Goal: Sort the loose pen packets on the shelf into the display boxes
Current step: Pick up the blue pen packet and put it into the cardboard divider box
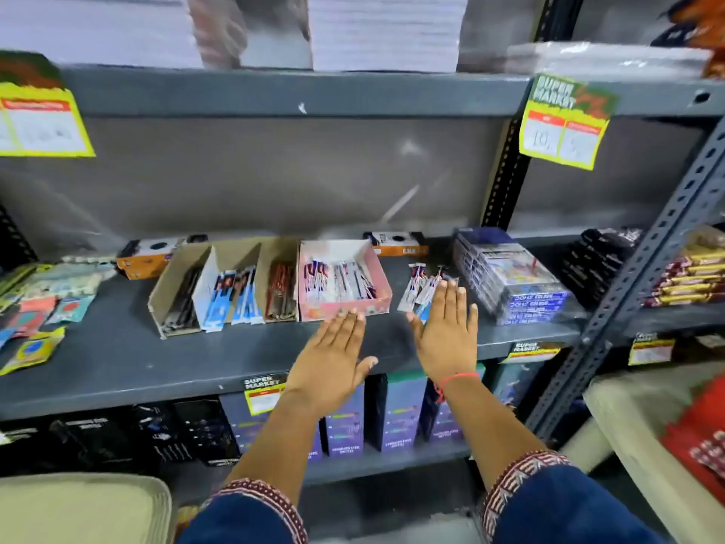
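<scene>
Head view: loose pen packets lie on the grey shelf, right of the pink display box, long axes front-to-back. Right hand nearer, fingers flat, empty, tips over them. Left hand flat, empty.

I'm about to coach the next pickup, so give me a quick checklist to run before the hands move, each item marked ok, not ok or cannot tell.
1. Both hands free: left hand and right hand open and flat, holding nothing: ok.
2. Loose pen packets in view: ok, right of the pink box, partly under the right fingertips.
3. Pink display box has room: ok, its rear part is bare.
4. Which box matches these packets: cannot tell, print blurred.
5. Cardboard display box upright, open: ok.
</scene>
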The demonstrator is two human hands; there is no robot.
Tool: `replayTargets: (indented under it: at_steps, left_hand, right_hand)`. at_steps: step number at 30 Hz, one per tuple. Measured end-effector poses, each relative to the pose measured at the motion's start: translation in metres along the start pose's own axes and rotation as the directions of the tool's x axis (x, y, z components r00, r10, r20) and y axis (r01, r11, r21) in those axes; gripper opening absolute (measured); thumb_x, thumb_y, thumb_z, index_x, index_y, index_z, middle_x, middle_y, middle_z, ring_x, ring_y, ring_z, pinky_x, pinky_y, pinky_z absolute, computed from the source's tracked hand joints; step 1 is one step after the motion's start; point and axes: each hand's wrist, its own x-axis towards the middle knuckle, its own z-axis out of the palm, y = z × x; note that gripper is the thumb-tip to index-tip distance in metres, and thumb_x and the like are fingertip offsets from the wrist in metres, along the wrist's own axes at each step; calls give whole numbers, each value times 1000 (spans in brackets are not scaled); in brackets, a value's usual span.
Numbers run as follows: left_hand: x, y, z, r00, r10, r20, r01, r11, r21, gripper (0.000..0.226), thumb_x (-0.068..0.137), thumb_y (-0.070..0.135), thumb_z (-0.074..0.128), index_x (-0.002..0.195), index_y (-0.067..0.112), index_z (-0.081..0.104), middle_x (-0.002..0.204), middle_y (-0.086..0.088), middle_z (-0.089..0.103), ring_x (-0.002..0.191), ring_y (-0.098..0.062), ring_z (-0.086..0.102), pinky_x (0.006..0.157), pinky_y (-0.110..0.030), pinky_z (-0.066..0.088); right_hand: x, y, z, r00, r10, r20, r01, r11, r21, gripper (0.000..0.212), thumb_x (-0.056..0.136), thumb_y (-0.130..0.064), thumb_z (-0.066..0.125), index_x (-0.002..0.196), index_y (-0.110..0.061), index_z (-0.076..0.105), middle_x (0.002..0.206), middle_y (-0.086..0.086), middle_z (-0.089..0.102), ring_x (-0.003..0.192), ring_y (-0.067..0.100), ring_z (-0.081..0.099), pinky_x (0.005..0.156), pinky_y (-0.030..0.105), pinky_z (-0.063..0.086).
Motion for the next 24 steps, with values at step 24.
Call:
replayTargets:
  at_steps: [24]
  left_hand:
    - [56, 5, 65, 993, 45, 113, -25, 985, -172, 78, 84, 67, 2, 141, 19, -20, 153, 1, -13, 131, -8, -23, 106, -24, -16]
  right_hand:
    - [107, 52, 21, 845, 420, 330, -512, 815, 273, 33, 86, 1, 39, 114, 9, 54, 114, 29, 63, 102, 44, 64, 87, 49, 54]
